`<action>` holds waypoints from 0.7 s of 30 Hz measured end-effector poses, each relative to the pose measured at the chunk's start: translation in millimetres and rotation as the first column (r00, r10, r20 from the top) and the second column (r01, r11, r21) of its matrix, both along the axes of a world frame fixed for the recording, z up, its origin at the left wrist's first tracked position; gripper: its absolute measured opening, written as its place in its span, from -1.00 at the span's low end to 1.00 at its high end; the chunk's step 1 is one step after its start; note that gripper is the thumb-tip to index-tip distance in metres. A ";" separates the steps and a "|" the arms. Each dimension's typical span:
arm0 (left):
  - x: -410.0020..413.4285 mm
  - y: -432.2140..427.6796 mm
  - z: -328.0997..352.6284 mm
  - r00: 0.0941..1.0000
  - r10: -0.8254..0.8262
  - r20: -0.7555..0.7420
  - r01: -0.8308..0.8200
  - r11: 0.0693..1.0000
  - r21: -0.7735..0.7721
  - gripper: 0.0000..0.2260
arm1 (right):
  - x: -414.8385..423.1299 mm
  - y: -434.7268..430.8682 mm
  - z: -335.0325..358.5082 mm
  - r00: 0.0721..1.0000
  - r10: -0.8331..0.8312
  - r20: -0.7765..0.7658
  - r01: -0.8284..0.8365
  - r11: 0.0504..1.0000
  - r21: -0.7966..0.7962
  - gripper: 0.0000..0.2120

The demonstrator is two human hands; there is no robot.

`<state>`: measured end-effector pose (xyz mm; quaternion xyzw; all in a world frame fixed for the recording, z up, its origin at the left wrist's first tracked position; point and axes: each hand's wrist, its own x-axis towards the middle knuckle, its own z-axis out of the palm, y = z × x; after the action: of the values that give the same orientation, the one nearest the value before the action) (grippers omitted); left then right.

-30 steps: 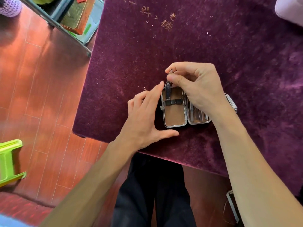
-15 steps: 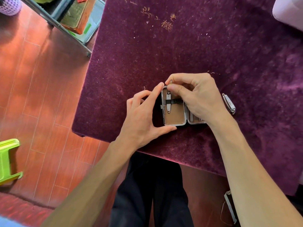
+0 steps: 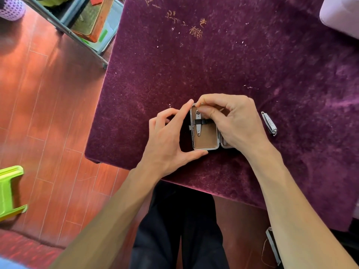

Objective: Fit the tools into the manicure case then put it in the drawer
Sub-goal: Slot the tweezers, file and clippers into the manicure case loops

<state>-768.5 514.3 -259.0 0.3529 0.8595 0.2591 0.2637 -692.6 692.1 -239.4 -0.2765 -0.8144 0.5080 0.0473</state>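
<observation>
A small manicure case (image 3: 205,143) lies open on the purple velvet table (image 3: 233,55), near its front edge. A small silver nail clipper (image 3: 198,126) sits under the black elastic strap in the case's left half. My left hand (image 3: 171,140) braces the case's left side, index finger along its edge and thumb at its near corner. My right hand (image 3: 233,121) covers the right half, and its thumb and forefinger pinch the top end of the small clipper. A larger silver nail clipper (image 3: 269,123) lies loose on the velvet, right of my right hand.
The table's left edge drops to a red wooden floor. A metal rack with a tin box (image 3: 91,20) stands at the far left. A green plastic stool (image 3: 9,193) is on the floor at left. A pale object (image 3: 342,16) sits at the table's far right corner.
The small clipper has gone down under the elastic strap in the case's left half. My right hand has followed it down, and the larger clipper on the velvet has come into view.
</observation>
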 end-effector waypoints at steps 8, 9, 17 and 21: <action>0.7 -0.8 -1.7 0.999 0.008 0.032 -0.008 1.000 0.000 0.01 | 27.5 -26.3 2.6 0.999 -0.025 -0.044 0.032 0.988 0.154 -0.84; 0.6 -0.9 -2.2 0.999 0.010 0.041 -0.010 1.000 -0.003 0.01 | 29.7 -30.5 1.2 0.998 -0.034 -0.051 0.042 0.986 0.163 -0.84; 1.1 -1.3 -4.1 1.000 0.015 0.007 -0.015 1.000 0.021 -0.01 | 38.2 -42.2 -5.2 0.998 -0.007 -0.068 0.027 0.951 0.309 -0.77; 1.3 -0.9 -4.3 1.000 0.016 0.010 -0.017 1.000 0.024 -0.02 | 44.5 -45.7 -6.8 0.998 0.033 -0.059 -0.009 0.932 0.364 -0.78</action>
<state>-767.1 513.4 -263.3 0.3476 0.8579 0.2735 0.2616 -648.1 646.4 -246.1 -0.2379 -0.8951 0.3580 0.1184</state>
